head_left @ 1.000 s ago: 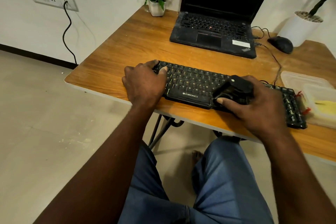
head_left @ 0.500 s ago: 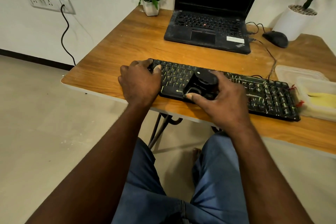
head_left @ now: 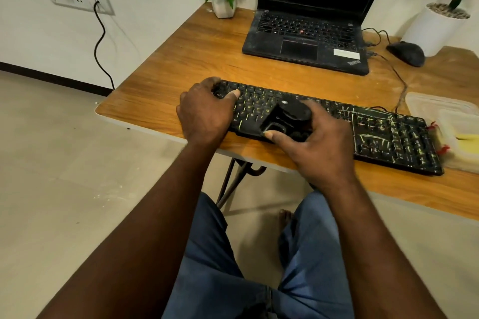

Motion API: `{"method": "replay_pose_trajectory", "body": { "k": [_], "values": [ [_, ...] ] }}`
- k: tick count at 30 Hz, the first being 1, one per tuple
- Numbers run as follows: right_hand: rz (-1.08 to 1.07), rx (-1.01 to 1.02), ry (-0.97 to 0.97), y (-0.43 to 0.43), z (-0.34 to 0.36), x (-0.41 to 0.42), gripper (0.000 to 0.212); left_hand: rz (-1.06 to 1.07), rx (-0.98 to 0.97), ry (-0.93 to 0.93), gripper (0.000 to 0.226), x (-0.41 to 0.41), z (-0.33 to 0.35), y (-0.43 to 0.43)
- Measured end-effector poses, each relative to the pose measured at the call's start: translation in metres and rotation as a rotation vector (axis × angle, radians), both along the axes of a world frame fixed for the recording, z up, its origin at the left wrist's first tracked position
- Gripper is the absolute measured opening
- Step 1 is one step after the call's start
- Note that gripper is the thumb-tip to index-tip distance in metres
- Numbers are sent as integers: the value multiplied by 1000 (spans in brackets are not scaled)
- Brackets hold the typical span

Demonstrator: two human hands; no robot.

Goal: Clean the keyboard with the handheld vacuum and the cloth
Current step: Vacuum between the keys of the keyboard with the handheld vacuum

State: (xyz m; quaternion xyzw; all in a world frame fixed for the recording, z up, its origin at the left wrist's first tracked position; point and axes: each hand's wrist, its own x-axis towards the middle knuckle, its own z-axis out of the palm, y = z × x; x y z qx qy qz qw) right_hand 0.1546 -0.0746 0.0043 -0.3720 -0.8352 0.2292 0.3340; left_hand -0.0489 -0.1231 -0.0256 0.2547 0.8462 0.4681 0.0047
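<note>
A black keyboard (head_left: 383,134) with yellow-lit keys lies along the front edge of the wooden desk (head_left: 186,65). My left hand (head_left: 204,111) grips the keyboard's left end, thumb lying on the keys. My right hand (head_left: 313,145) is closed on a small black handheld vacuum (head_left: 285,118), which presses down on the left-middle keys near the front edge. A yellow cloth (head_left: 466,141) lies in a clear plastic tray (head_left: 440,106) just beyond the keyboard's right end.
A black laptop (head_left: 305,31) stands open behind the keyboard. A black mouse (head_left: 407,53) and its cable lie at the back right beside a white pot (head_left: 438,26). A small flower pot (head_left: 224,6) sits at the back left corner. My knees are under the desk.
My right hand has slid the vacuum leftward along the keyboard, from its right-middle part to the left-middle. My left hand has stayed on the left end.
</note>
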Motion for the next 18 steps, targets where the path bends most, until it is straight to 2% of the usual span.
{"method": "replay_pose_trajectory", "body": {
  "k": [4, 8, 11, 15, 18],
  "values": [
    [87, 91, -14, -12, -5, -39, 61, -17, -5, 5, 63, 2, 4, -4],
    [134, 127, -17, -13, -6, -48, 59, -29, 5, -8, 76, 2, 5, -6],
    [148, 157, -62, -10, -4, -29, 53, -19, 1, 21, 61, 0, 1, -4],
    [89, 158, -59, 2, -5, 21, 46, -2, 0, 60, 58, -1, -2, -2],
    [-27, 130, -78, 11, -3, 59, 50, 0, 1, 88, 57, -3, -5, -1]
  ]
}}
